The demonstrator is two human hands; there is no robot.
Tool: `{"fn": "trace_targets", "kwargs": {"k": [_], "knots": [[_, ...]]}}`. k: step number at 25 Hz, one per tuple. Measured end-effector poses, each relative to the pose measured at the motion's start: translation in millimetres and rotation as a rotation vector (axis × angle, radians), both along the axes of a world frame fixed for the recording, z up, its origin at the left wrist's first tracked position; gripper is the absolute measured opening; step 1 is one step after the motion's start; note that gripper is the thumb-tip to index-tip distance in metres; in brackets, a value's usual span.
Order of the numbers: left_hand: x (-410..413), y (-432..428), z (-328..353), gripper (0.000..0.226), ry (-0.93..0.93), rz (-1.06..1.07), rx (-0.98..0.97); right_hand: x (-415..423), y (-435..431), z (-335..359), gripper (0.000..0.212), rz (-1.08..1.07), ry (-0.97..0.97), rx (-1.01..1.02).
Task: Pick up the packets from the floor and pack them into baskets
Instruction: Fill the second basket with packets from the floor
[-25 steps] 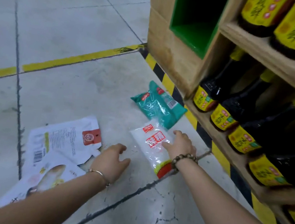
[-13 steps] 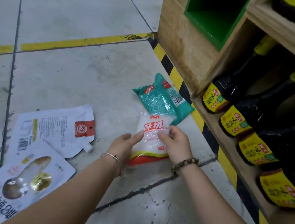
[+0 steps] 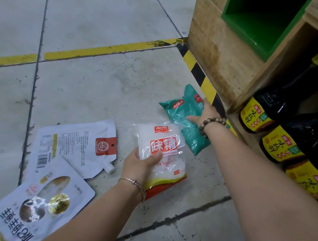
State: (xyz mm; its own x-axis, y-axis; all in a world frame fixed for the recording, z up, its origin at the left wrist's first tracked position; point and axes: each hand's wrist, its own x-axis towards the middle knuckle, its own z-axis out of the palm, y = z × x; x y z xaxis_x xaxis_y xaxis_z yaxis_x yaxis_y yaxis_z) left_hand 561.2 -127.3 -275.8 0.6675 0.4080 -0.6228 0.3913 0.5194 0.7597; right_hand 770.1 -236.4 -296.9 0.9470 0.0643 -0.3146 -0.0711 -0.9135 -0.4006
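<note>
My left hand (image 3: 138, 165) grips a clear white packet with red lettering (image 3: 164, 145), thumb on its front, lifted just off the floor. My right hand (image 3: 205, 114) reaches further out and rests on a teal packet (image 3: 181, 111) lying on the floor by the shelf base, with thumb and fingers spread across it. A white spouted pouch (image 3: 79, 142) lies flat to the left. Another white pouch with a picture (image 3: 44, 202) overlaps its near corner. No basket is in view.
A wooden shelf unit (image 3: 219, 47) stands at the right with dark sauce bottles with yellow labels (image 3: 259, 114) on its low shelf. Yellow-black hazard tape (image 3: 200, 73) runs along its base. A yellow line (image 3: 102, 50) crosses the grey tiled floor.
My right hand let go of the white packet and moved out onto the teal packet. My left hand now holds the white packet alone, a little nearer to me.
</note>
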Motion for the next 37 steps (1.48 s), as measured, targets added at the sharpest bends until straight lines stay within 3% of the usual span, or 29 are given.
{"fn": "trace_targets", "kwargs": {"k": [6, 10, 12, 14, 17, 20, 22, 26, 32, 37], "knots": [[-9, 12, 2, 0.020, 0.034, -0.016, 0.036, -11, 3, 7, 0.103, -0.028, 0.086, -0.262], [-9, 25, 6, 0.021, 0.039, -0.082, 0.117, -36, -10, 7, 0.105, -0.021, 0.146, -0.290], [-6, 31, 11, 0.021, 0.031, -0.130, 0.141, -51, -17, 4, 0.095, -0.131, 0.195, -0.119], [-3, 39, 15, 0.026, 0.030, -0.209, 0.223, -72, -25, 0, 0.076, -0.285, 0.218, 0.190], [-3, 46, 28, 0.030, 0.011, -0.273, 0.308, -123, -43, 11, 0.040, -0.433, 0.055, 0.472], [-23, 37, 62, 0.034, 0.028, -0.273, 0.206, -194, -64, 52, 0.022, -0.583, -0.055, 0.604], [-45, 22, 99, 0.024, 0.055, -0.298, 0.158, -240, -82, 90, 0.017, -0.721, -0.049, 0.681], [-100, -13, 197, 0.014, 0.120, -0.394, 0.201, -327, -110, 195, 0.008, -0.974, -0.084, 0.815], [-183, -57, 345, 0.010, 0.115, -0.720, 0.157, -453, -150, 347, 0.017, -1.200, -0.081, 0.877], [-252, -97, 427, 0.015, 0.097, -0.951, 0.177, -549, -192, 427, 0.021, -1.352, -0.194, 0.768]]}}
